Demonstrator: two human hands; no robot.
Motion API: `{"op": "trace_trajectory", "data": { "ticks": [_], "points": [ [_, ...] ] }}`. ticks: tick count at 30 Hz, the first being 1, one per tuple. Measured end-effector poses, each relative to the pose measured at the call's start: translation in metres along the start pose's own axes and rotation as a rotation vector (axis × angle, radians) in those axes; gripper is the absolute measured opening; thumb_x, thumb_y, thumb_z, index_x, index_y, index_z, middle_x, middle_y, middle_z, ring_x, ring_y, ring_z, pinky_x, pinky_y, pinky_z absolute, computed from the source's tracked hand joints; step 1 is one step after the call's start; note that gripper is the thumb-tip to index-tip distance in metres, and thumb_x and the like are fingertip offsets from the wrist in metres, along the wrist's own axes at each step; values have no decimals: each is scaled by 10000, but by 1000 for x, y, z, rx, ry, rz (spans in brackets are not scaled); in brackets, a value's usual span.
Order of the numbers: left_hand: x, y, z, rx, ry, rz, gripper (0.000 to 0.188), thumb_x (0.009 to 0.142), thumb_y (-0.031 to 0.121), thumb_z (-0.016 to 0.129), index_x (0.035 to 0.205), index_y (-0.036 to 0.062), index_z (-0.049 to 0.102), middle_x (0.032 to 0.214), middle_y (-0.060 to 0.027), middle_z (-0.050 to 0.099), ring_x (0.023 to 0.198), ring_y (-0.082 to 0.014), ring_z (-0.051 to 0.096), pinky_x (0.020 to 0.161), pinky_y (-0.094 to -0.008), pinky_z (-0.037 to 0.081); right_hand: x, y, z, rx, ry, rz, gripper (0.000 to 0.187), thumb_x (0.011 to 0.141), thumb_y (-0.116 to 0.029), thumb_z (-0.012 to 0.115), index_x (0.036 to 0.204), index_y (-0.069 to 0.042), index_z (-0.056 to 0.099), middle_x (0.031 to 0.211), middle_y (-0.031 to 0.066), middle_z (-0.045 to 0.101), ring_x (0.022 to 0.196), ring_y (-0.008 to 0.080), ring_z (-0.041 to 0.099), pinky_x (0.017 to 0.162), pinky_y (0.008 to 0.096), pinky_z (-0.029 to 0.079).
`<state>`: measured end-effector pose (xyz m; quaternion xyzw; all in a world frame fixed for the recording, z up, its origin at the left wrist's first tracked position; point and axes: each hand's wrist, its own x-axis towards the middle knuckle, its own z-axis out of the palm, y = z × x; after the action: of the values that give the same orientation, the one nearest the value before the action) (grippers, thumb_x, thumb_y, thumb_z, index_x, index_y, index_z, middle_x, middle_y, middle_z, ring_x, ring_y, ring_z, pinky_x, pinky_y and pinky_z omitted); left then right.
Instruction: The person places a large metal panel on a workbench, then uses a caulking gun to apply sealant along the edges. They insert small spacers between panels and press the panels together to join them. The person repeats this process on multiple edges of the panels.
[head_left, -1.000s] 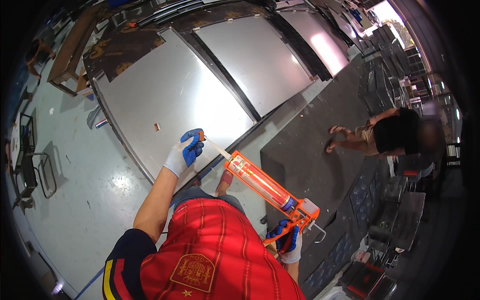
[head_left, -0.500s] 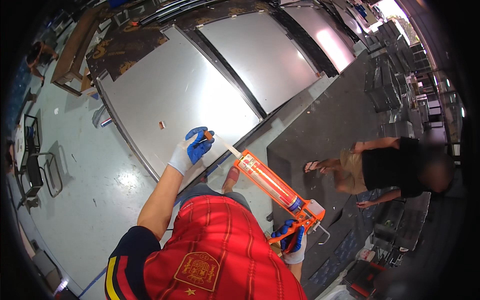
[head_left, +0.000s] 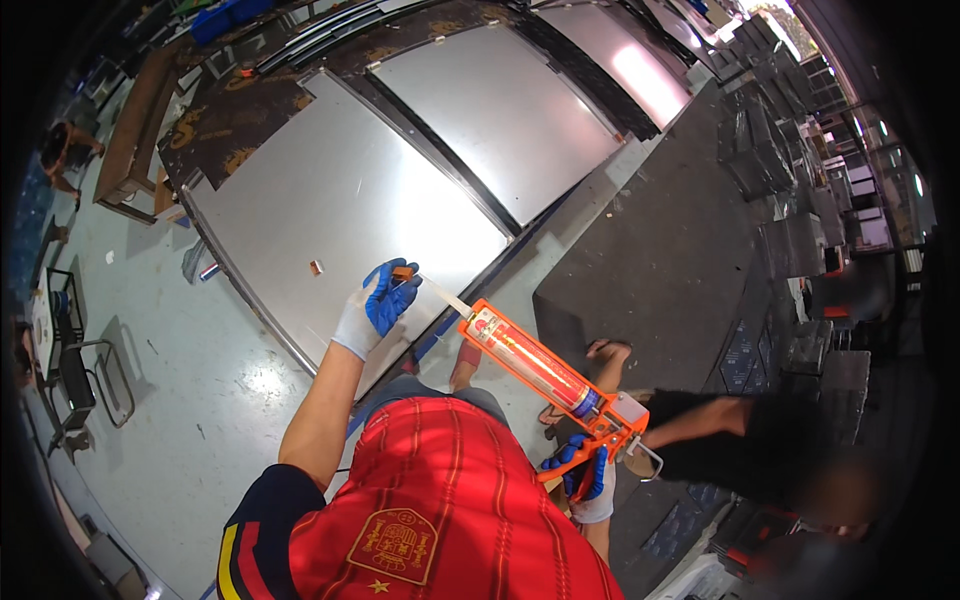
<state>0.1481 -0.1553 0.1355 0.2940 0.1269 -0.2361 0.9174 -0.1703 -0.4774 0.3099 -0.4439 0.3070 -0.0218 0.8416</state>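
Note:
Between the gloved fingers of my left hand (head_left: 382, 305) is a small orange-brown block (head_left: 403, 273), held above the near edge of a large grey metal panel (head_left: 330, 190). My right hand (head_left: 585, 472), also in a blue and white glove, grips the handle of an orange caulking gun (head_left: 625, 430). A sealant cartridge (head_left: 530, 360) lies in the gun's frame. Its pale nozzle (head_left: 447, 297) points up and left, the tip close to the block. Another small brown piece (head_left: 317, 267) rests on the panel, left of my left hand.
More metal panels (head_left: 500, 110) lie beyond, on the same work surface. A co-worker in dark clothes (head_left: 730, 440) is close on my right. Black wrapped boxes (head_left: 755, 150) line the right side. At left stand a wooden bench (head_left: 140, 140) and a metal-framed chair (head_left: 95, 375).
The co-worker on the right has come nearer, now just behind the gun. My left hand has turned the small block slightly, still by the nozzle tip. The view has shifted a little.

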Motion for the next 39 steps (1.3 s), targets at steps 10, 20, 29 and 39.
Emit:
{"op": "trace_trajectory", "data": {
  "ticks": [10, 20, 29, 39],
  "points": [
    [3, -3, -22, -287, 7, -11, 352, 1104, 127, 598, 1443, 29, 602, 1337, -141, 683, 1078, -241, 709, 874, -316, 610, 20, 4, 1, 29, -54, -44, 524, 1122, -477, 503, 1319, 0, 598, 1024, 132, 675, 982, 319, 674, 916, 551, 565],
    [6, -18, -35, -334, -81, 36, 230, 1072, 119, 649, 1280, 21, 658, 1372, -156, 662, 1049, -231, 689, 853, -310, 588, 52, -11, -7, -2, -171, -60, 528, 1098, -457, 578, 1291, 35, 584, 998, 147, 676, 949, 344, 704, 911, 601, 578],
    [-13, -32, 27, -187, 42, 347, 419, 1054, 62, 644, 1462, 25, 557, 1520, -197, 583, 1196, -244, 673, 992, -321, 590, 127, -89, -42, -177, -308, 36, 528, 1103, -476, 551, 1289, 17, 593, 945, 138, 682, 867, 336, 695, 864, 571, 561],
    [-4, -79, 80, -104, 132, 448, 467, 1011, 82, 711, 1460, 71, 580, 1477, -172, 615, 1147, -227, 677, 970, -312, 577, 224, -192, -73, -244, -455, 164, 545, 1106, -514, 512, 1235, 8, 600, 908, 124, 647, 815, 293, 660, 778, 505, 552]
  ]
}}
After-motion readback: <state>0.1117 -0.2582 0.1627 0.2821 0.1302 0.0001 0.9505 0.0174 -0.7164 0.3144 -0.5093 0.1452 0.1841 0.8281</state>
